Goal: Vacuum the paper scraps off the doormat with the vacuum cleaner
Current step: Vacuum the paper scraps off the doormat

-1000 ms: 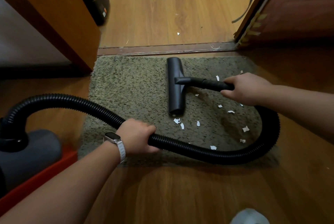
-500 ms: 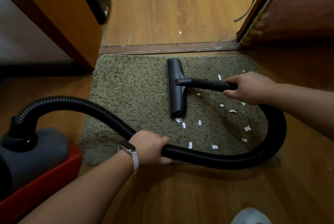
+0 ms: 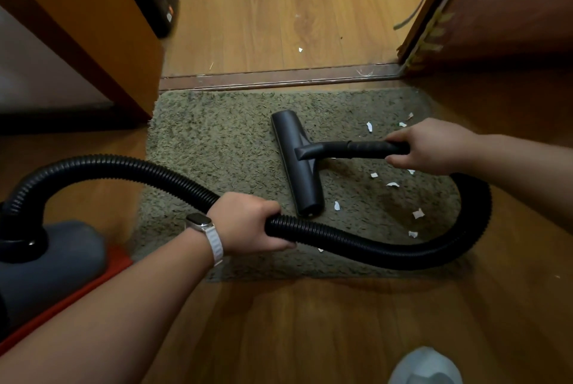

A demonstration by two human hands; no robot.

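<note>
A shaggy olive doormat lies on the wood floor before the doorway. The black floor nozzle rests flat on the mat's middle, its short tube running right into my right hand, which grips the tube. The black ribbed hose loops from there around the mat's right side and across its front. My left hand, with a watch on the wrist, is closed around that hose. Several white paper scraps lie on the mat's right half, one close to the nozzle's near end.
The grey vacuum body on a red base sits at the left. An orange cabinet side stands at the far left, a dark door at the far right. A threshold strip crosses behind the mat, with a few scraps on the floor beyond.
The nozzle has tilted and shifted slightly left and nearer over the scraps by its near end. My left hand has drawn the hose further onto the mat's front, over scraps there.
</note>
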